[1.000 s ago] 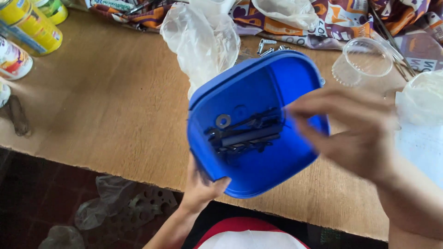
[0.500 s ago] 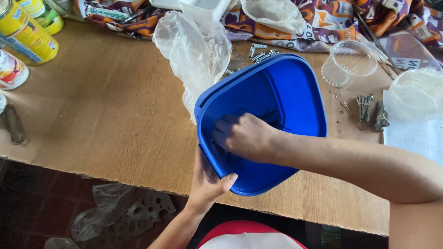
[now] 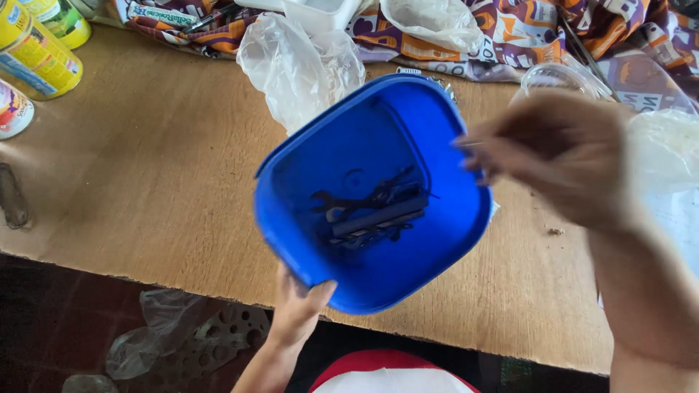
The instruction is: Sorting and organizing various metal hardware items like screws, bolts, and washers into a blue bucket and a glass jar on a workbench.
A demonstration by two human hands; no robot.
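Right hand (image 3: 564, 160) is blurred above the tub's right rim, fingers pressed together on something thin; what it is cannot be told. Left hand (image 3: 300, 306) is clamped on the near rim of the blue tub (image 3: 306, 167), tilted over the table (image 3: 131, 182). Dark tools (image 3: 375, 211) lie inside. A clear bag (image 3: 298, 62) sits just behind, patterned cloth (image 3: 524, 36) beyond, cans (image 3: 33, 51) far left.

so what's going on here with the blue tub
A person is tilting a blue tub over the edge of a wooden table, gripping its near rim with the left hand. Inside lie a few dark metal tools, one of them a small spanner. The right hand is raised beside the tub's right rim, blurred, pinching what looks like a thin metal piece; what it is cannot be made out. Crumpled plastic bags, cans and patterned cloth lie along the far side.
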